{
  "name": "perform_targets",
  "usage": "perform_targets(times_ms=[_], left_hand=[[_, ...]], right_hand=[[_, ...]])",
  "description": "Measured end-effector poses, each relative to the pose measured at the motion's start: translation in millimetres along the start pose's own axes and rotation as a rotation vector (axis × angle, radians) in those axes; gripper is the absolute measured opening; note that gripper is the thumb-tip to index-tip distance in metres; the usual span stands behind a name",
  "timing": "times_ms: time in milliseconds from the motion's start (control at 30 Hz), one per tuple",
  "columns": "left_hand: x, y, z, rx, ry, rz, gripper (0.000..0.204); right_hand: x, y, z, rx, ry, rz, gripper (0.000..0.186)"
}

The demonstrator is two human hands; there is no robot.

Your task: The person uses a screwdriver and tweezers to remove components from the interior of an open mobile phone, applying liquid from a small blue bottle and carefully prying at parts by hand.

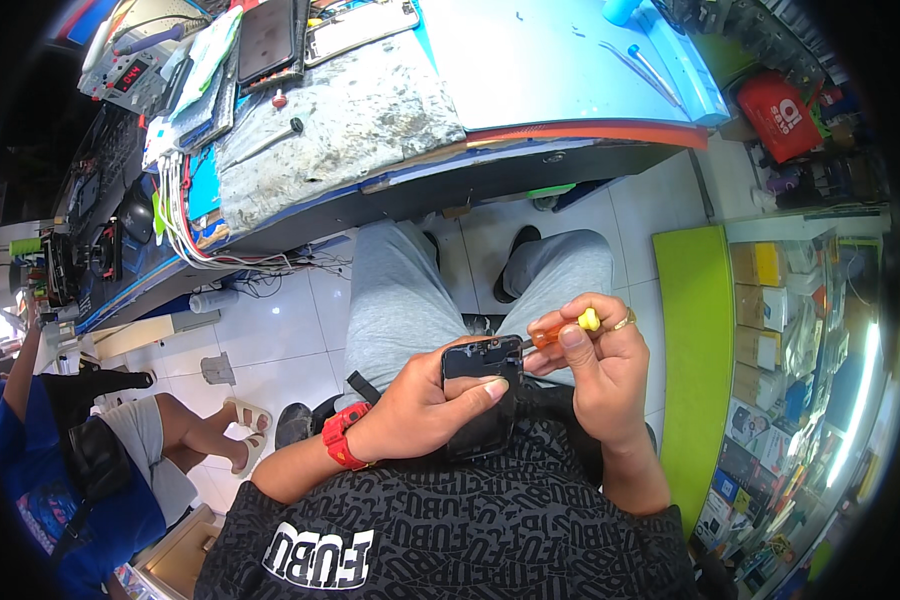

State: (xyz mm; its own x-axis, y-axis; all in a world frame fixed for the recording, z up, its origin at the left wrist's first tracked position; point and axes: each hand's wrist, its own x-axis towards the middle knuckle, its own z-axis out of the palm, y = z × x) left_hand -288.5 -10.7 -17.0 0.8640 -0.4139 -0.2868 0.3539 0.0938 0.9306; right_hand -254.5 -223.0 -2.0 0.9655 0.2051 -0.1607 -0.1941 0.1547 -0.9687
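Note:
Above my lap, my left hand holds a black phone, its thumb lying across the phone's surface. The upper end of the phone looks opened, with small inner parts showing there. In my right hand is a screwdriver with an orange handle and a yellow end cap, pinched between thumb and fingers. Its shaft points left and reaches the upper right edge of the phone. Whether the tip sits in a screw is too small to tell.
Ahead stands a workbench with a stained grey mat, a light blue mat, tweezers and a dark phone. White cables hang off its edge. A glass display case stands right; another person is at left.

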Motion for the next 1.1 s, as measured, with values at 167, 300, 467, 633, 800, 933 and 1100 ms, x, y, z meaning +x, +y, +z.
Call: perform_targets(times_ms=[167, 300, 467, 633, 800, 933, 1100], left_hand=[[-1.8, 3.1, -0.7, -0.099, -0.023, -0.061, 0.038], [-2.2, 3.5, 2.6, -0.118, -0.001, -0.044, 0.038], [-0.3, 5.6, 3.0, 0.078, 0.021, 0.021, 0.04], [0.2, 4.9, 8.5, 0.109, 0.076, 0.067, 0.039], [1.8, 11.6, 4.5, 0.171, 0.023, 0.016, 0.041], [0.9, 9.1, 2.6, 0.16, 0.005, 0.001, 0.04], [0.3, 6.5, 0.7, 0.116, -0.022, -0.007, 0.037]], right_hand=[[-0.5, -2.0, -2.9, 0.05, -0.022, 0.041, 0.016], [-1.0, -2.8, -2.5, 0.044, -0.015, 0.035, 0.016], [-7.1, 2.6, 5.4, -0.114, 0.051, -0.112, 0.015], [-7.8, 3.3, 7.6, -0.237, 0.068, -0.208, 0.014], [-6.1, 0.9, 3.4, -0.345, 0.016, -0.246, 0.013], [-4.5, -2.3, 2.1, -0.18, 0.011, -0.106, 0.013], [-2.6, -3.5, -3.9, -0.026, -0.032, 0.009, 0.016]])
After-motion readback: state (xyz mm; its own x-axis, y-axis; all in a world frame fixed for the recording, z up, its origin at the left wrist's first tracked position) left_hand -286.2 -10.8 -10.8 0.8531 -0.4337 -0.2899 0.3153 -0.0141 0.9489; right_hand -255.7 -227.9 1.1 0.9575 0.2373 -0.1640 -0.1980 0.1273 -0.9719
